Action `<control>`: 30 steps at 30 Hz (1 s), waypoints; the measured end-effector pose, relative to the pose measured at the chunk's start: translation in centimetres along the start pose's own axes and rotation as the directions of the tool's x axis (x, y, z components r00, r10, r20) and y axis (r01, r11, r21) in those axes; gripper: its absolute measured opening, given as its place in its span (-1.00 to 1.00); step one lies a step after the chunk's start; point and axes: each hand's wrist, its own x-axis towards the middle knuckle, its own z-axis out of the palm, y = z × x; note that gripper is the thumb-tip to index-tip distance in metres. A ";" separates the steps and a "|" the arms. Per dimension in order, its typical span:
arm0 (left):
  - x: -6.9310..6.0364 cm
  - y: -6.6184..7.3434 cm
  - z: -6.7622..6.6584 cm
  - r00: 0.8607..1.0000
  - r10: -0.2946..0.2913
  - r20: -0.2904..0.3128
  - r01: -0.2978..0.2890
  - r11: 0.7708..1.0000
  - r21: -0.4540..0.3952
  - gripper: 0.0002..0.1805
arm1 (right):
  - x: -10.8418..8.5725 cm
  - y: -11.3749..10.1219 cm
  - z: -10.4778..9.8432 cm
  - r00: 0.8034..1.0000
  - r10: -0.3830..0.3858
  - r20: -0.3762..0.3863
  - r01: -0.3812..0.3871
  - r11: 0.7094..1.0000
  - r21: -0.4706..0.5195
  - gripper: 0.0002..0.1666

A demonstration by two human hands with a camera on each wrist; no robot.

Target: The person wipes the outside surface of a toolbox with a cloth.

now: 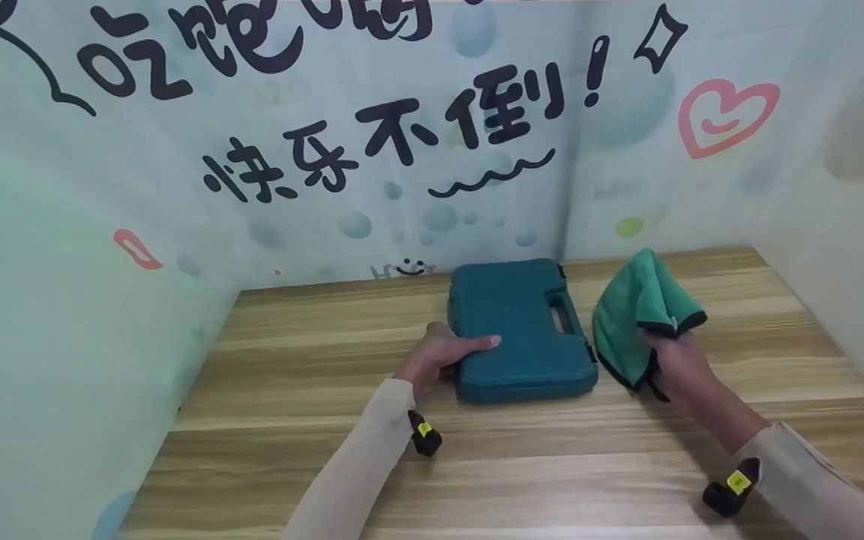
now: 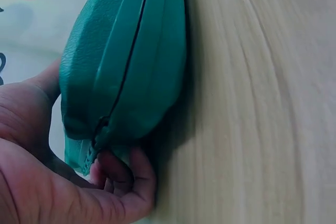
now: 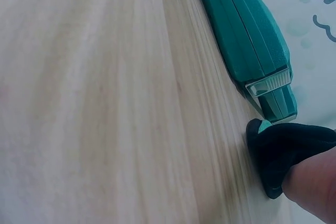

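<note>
A closed teal plastic carrying case (image 1: 518,330) lies on the wooden table, its handle facing right. My left hand (image 1: 447,352) grips its left edge, thumb on the lid and fingers curled at the hinge side, as the left wrist view shows (image 2: 68,182). To the right of the case, my right hand (image 1: 683,367) holds a bunched green cloth with black edging (image 1: 638,315). The cloth hangs just beside the handle and is raised above the thumb. In the right wrist view, the case's latch (image 3: 270,82) is near the cloth's dark edge (image 3: 283,145). Most right fingers are hidden by the cloth.
The wood-grain table (image 1: 312,345) runs up to a pale printed backdrop (image 1: 372,210) behind the case. More pale panels rise along the left and right sides. A black camera mount with a yellow tag sits at each wrist.
</note>
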 end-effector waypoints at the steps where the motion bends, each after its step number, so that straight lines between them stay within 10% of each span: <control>1: -0.1 0.1 0.0 1.000 0.001 -0.007 -0.001 1.000 -0.001 0.31 | 0.0 -0.1 0.0 1.000 0.006 -0.001 -0.006 1.000 0.001 -0.42; 8: -0.4 1.1 0.5 0.998 -0.013 -0.069 0.015 1.000 0.017 0.34 | -0.4 -0.1 0.1 1.000 0.009 0.019 -0.009 1.000 0.024 -0.37; 21: -0.1 0.3 0.4 0.999 0.029 0.028 -0.026 0.996 -0.089 0.17 | -0.3 -0.7 0.2 0.997 0.004 0.075 -0.017 0.984 0.179 -0.66; 30: -0.6 1.2 0.9 0.997 -0.015 0.074 0.038 0.947 -0.320 0.21 | 1.1 -1.9 -1.1 0.983 0.108 0.148 -0.162 0.889 0.428 -0.47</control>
